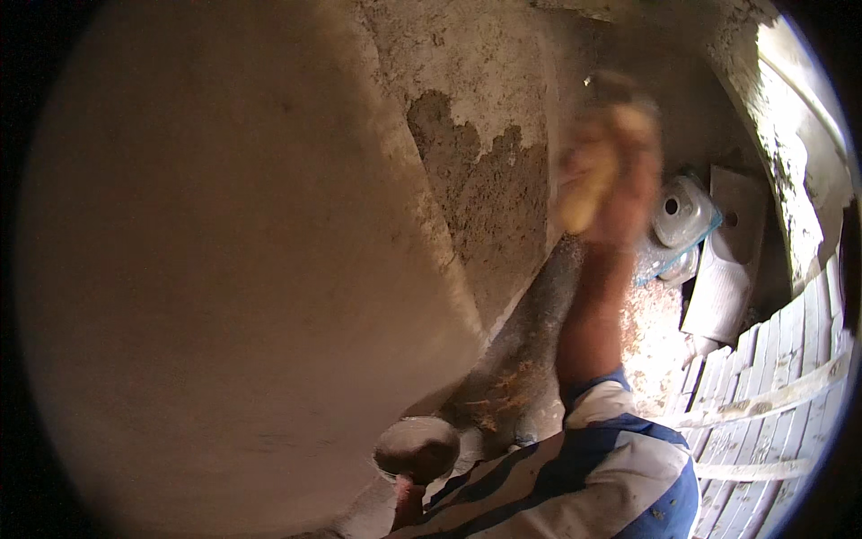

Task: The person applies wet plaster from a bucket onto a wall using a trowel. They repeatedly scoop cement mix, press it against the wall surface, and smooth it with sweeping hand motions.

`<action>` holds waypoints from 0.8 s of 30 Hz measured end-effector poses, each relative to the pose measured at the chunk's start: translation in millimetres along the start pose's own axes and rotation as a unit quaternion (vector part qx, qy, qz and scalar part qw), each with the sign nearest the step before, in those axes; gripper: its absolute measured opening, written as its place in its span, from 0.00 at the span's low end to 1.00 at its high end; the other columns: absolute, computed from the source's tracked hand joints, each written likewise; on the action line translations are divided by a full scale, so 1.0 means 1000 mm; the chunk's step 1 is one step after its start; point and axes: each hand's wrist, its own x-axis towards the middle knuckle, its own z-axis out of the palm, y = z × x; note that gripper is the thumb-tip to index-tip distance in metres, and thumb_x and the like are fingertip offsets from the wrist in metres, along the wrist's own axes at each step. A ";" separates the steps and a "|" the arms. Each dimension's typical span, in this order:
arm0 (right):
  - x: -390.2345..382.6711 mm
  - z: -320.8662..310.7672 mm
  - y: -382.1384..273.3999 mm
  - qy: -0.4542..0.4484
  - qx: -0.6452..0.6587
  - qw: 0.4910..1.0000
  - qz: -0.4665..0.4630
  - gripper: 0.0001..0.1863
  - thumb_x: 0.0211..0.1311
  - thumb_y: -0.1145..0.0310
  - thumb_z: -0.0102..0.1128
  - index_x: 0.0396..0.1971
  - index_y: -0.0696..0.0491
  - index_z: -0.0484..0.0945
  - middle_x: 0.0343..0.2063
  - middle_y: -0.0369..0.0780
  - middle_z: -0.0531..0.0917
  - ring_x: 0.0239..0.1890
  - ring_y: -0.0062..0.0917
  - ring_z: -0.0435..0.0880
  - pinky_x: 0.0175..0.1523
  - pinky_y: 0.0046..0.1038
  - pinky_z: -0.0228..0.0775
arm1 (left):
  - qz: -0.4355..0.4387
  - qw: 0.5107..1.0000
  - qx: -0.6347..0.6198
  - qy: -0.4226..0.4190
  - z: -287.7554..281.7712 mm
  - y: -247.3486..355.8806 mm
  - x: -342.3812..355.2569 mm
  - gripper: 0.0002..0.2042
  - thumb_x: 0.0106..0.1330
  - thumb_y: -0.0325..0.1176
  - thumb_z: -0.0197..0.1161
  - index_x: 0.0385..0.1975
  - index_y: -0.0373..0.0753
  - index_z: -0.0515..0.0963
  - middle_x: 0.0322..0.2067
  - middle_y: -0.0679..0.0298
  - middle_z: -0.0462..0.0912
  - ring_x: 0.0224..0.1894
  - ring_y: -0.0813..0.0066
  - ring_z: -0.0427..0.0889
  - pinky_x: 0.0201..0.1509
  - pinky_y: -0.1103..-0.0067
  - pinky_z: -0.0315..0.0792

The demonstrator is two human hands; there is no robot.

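My right hand [620, 189] is raised in front of a wall corner, arm stretched out in a blue and white striped sleeve. Its fingers are wrapped around a yellow object [590, 193]; motion blur hides its exact kind. Low in the view, my left hand [409, 503] shows only in part, against a round, grey-brown bowl-like vessel [416, 446] smeared with dried material. It appears to grip the vessel, its other fingers hidden. A broad, smooth brown wall surface [224, 269] fills the left side, close to the vessel.
Rough, patchy plaster [494, 180] covers the wall strip beyond the smooth surface. To the right lie a plastic-wrapped sink basin [684, 213] and a pale ridged washboard-like slab [727, 260]. White slats with crossbars [763, 395] stand at the lower right, near a sunlit edge.
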 end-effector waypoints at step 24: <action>-0.816 -0.323 -0.217 0.409 -0.479 0.565 0.534 0.12 0.49 0.55 0.54 0.19 0.49 0.75 0.15 0.35 0.75 0.19 0.25 0.72 0.22 0.29 0.61 | -0.369 0.767 -0.498 -0.165 0.012 -0.070 0.069 0.26 0.45 0.30 0.58 0.49 0.43 0.65 0.48 0.61 0.67 0.49 0.59 0.67 0.50 0.62 0.66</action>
